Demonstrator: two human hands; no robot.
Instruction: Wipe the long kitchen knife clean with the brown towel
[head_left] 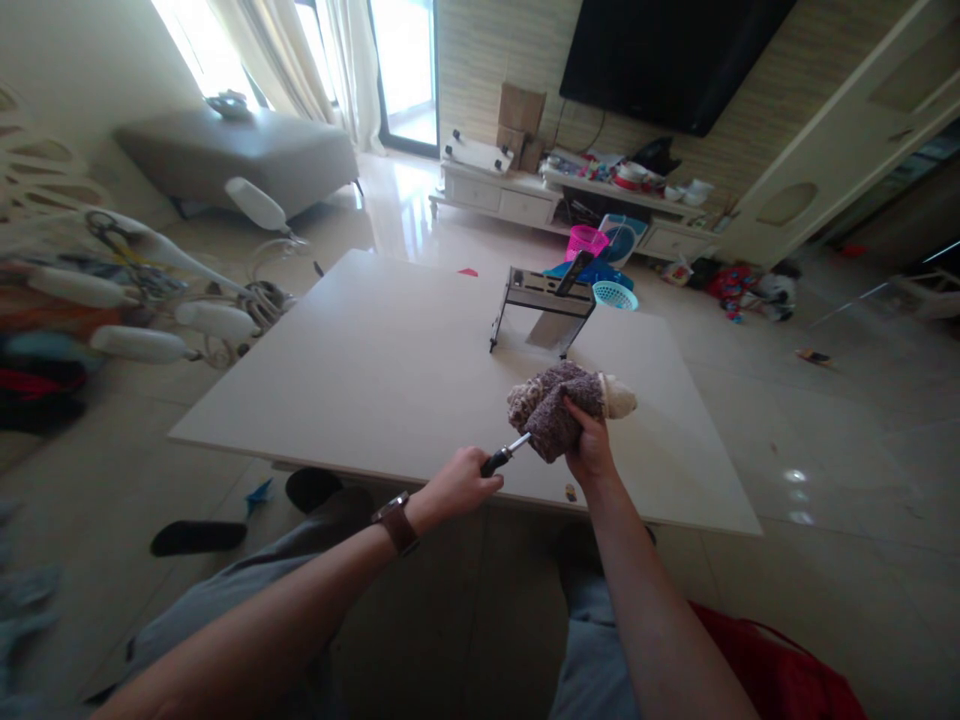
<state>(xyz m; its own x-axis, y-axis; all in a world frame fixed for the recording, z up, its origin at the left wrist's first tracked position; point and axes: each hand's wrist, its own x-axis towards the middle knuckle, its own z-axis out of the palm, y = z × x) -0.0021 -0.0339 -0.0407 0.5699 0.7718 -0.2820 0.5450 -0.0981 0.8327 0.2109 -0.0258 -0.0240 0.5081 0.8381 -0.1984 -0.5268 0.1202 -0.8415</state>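
My left hand point(466, 480), with a watch on its wrist, is closed around the black handle of a utensil point(501, 459). Its narrow, shiny metal part runs into a bundled brown and cream fluffy cloth point(551, 410), so the far end is hidden and its exact kind cannot be made out. The cloth is gripped in my right hand point(591, 448), thumb on top, above the table's near edge. Just beyond the cloth stands a metal-framed knife rack point(517, 290). A cleaver point(555, 328) with a black handle sits in it, blade downward.
A white table point(360, 360) spreads before me, with a small brown object point(571, 492) near its front edge. A lamp with several white shades point(214, 320) stands at the left. Beyond the table are a pink basket point(586, 241), a pale green basket point(615, 294) and a TV cabinet point(495, 196).
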